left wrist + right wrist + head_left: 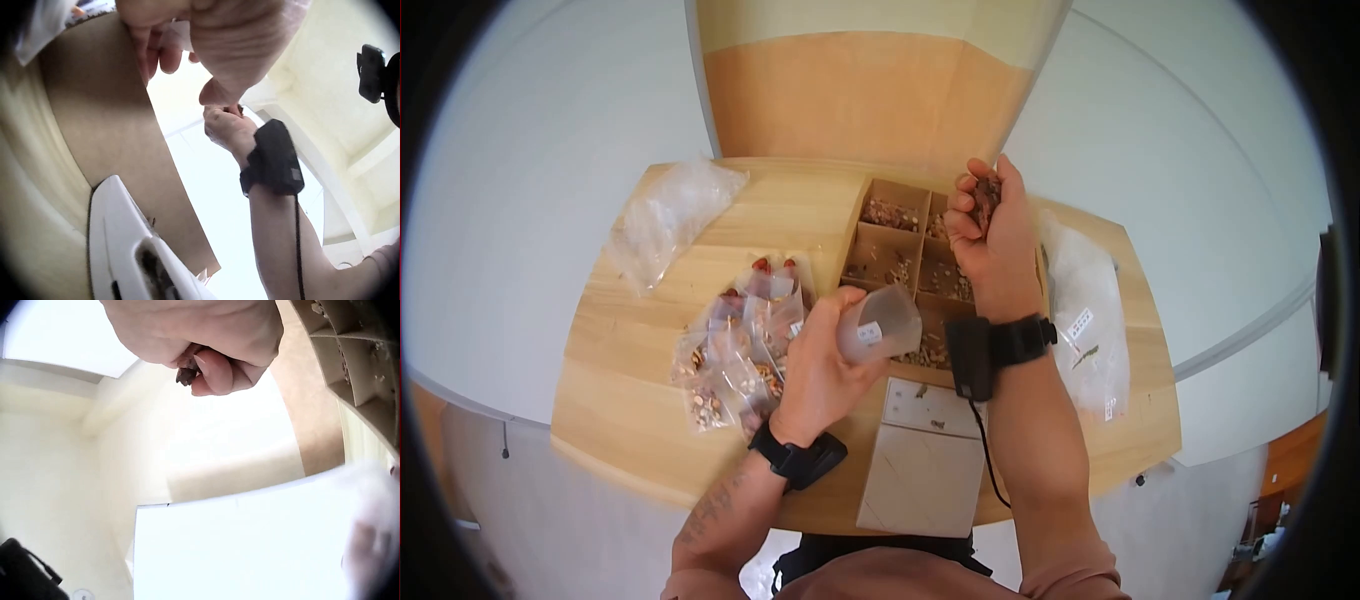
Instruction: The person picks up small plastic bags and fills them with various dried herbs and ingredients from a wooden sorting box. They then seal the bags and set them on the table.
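My left hand (825, 365) grips a frosted translucent plastic cup (882, 325) with a small white label, tilted over the near part of a divided cardboard box (855, 255). Raised above the far right of that box, my right hand (1000, 225) has its fingers curled round a clump of dark reddish-brown dried pieces (986, 203). A bit of the clump (186, 375) pokes out of the fist in the right wrist view. The box's compartments hold loose dried bits, among them reddish pieces (890, 213) at the far left.
Several filled clear pouches (725, 350) lie left of the box. A clear plastic bag (675, 215) is at the back left, another labelled bag (1090, 320) at the right. In front of the box sits a flat white device (922, 475) with crumbs on its panel.
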